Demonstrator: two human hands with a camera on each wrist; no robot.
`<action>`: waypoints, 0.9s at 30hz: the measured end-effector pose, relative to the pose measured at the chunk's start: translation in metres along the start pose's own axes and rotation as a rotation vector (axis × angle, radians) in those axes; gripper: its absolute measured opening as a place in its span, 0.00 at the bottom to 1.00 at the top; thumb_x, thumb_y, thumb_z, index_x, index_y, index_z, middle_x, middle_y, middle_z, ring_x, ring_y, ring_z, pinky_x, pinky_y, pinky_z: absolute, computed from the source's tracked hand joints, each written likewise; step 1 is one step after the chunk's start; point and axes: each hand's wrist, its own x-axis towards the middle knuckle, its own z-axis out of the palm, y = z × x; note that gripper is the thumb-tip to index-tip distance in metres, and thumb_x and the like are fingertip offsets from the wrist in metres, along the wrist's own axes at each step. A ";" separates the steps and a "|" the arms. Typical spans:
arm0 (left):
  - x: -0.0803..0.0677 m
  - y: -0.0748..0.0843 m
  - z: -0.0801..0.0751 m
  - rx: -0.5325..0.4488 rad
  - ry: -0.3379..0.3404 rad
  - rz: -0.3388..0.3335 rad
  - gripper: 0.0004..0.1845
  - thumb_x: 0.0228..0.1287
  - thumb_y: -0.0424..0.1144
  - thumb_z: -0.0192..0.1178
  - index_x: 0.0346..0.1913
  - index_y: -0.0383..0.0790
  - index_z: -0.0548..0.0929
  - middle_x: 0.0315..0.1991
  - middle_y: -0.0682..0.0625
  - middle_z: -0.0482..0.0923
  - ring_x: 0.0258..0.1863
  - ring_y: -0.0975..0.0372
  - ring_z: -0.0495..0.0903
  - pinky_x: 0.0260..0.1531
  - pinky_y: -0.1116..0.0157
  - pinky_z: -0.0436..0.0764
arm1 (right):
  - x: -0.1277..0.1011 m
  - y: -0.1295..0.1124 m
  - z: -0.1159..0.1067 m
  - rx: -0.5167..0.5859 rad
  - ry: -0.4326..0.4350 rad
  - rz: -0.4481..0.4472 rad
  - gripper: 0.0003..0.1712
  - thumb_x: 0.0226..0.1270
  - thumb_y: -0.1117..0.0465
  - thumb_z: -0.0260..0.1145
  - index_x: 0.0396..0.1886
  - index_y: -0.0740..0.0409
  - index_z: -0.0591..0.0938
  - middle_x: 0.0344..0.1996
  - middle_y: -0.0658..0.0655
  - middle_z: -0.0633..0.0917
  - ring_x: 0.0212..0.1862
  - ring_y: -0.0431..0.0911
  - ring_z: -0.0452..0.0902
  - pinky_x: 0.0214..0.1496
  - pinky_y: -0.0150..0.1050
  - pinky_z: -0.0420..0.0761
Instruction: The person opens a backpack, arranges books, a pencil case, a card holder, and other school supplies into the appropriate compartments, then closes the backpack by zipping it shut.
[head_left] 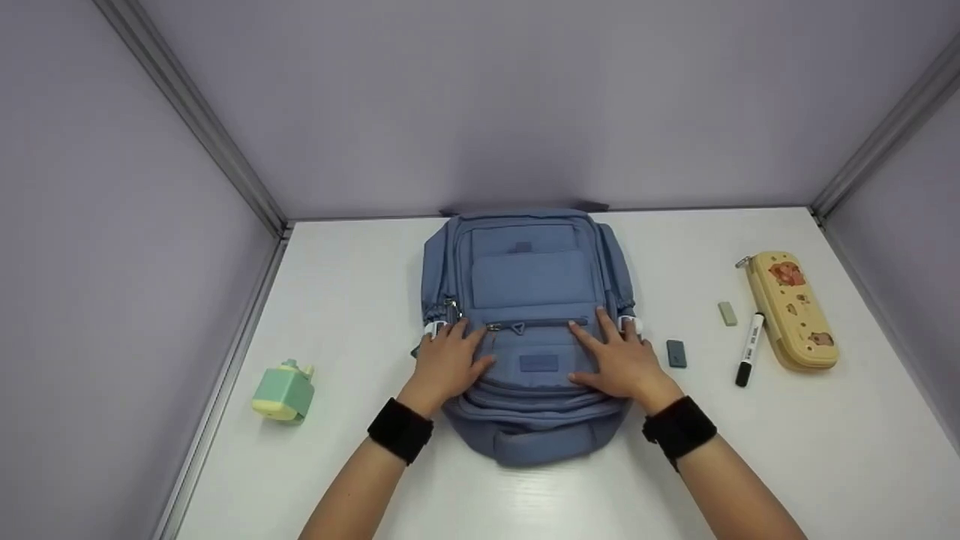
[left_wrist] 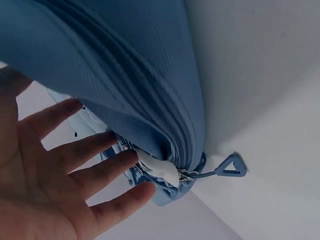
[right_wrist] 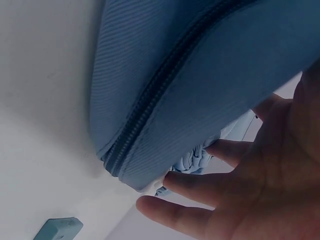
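Observation:
A blue backpack [head_left: 529,281] lies flat in the middle of the white table [head_left: 375,277], front pockets up. My left hand [head_left: 448,360] rests on its lower left side with straight, spread fingers near the zipper pull. My right hand [head_left: 617,358] lies flat on the lower right side the same way. In the left wrist view my left hand [left_wrist: 65,175] is spread beside the blue fabric [left_wrist: 125,70], close to a white toggle [left_wrist: 160,167] and a triangular pull [left_wrist: 231,166]. The right wrist view has my right hand [right_wrist: 240,185] against the zipper seam [right_wrist: 150,105].
A green and yellow small box-shaped object [head_left: 283,391] stands at the left. Right of the bag lie a dark eraser [head_left: 676,353], a pale eraser [head_left: 727,313], a black and white marker [head_left: 749,349] and a yellow pencil case [head_left: 792,309]. Grey walls enclose the table.

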 end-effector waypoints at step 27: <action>0.059 -0.052 0.005 -0.163 0.278 -0.313 0.17 0.66 0.42 0.65 0.46 0.29 0.83 0.40 0.38 0.81 0.43 0.45 0.80 0.40 0.46 0.77 | -0.001 0.002 0.000 0.003 0.005 -0.014 0.48 0.62 0.32 0.63 0.78 0.42 0.59 0.75 0.69 0.50 0.68 0.79 0.46 0.54 0.75 0.63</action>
